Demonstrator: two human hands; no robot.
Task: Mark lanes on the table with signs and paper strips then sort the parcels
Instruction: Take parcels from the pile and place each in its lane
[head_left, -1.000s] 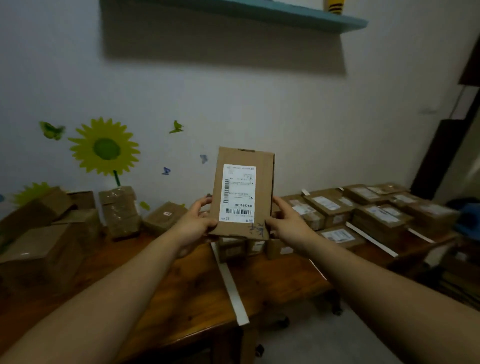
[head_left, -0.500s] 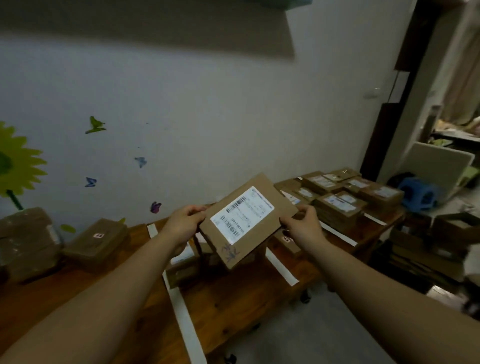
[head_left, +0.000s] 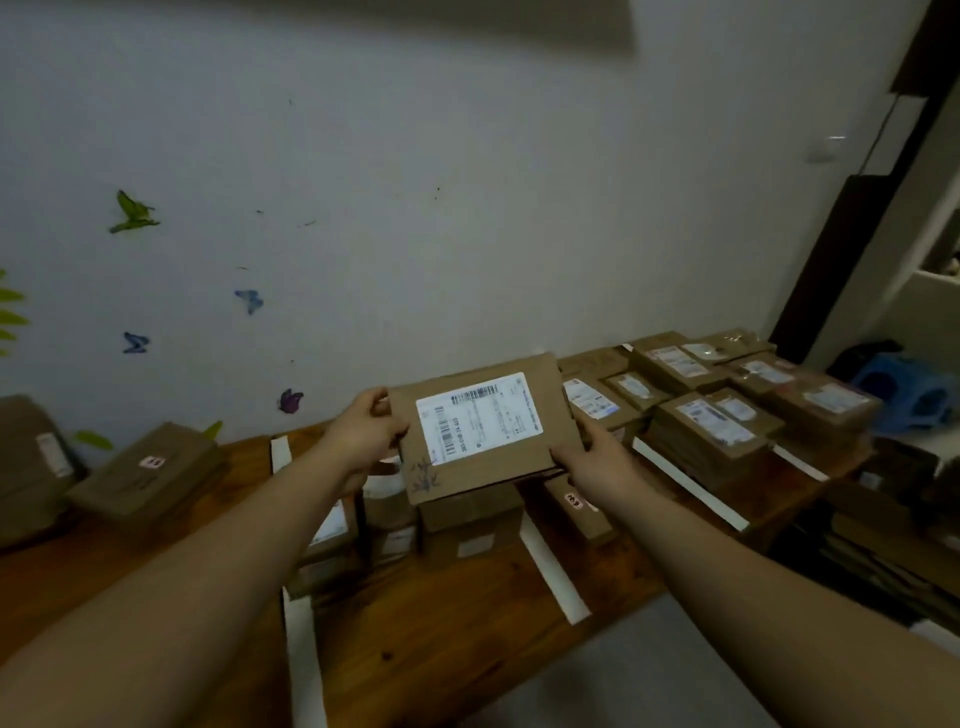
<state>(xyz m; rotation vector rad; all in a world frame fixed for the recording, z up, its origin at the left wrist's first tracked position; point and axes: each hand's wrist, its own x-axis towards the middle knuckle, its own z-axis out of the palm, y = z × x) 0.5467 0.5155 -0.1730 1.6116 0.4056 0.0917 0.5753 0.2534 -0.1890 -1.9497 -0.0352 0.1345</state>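
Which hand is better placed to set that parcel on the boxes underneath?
Left, probably. Both hold the parcel, but the left hand hovers over the boxes between the two paper strips, while the right hand appears beyond the right-hand strip.

Held parcel: flat brown cardboard, white barcode label facing up, blue scribble at its lower-left corner. It sits at frame centre, tilted toward the camera and off the table, gripped at its ends by left hand and right hand. Just below it: boxed parcel on wooden table. White paper strips run front to back. Labelled parcel stacks at centre right.
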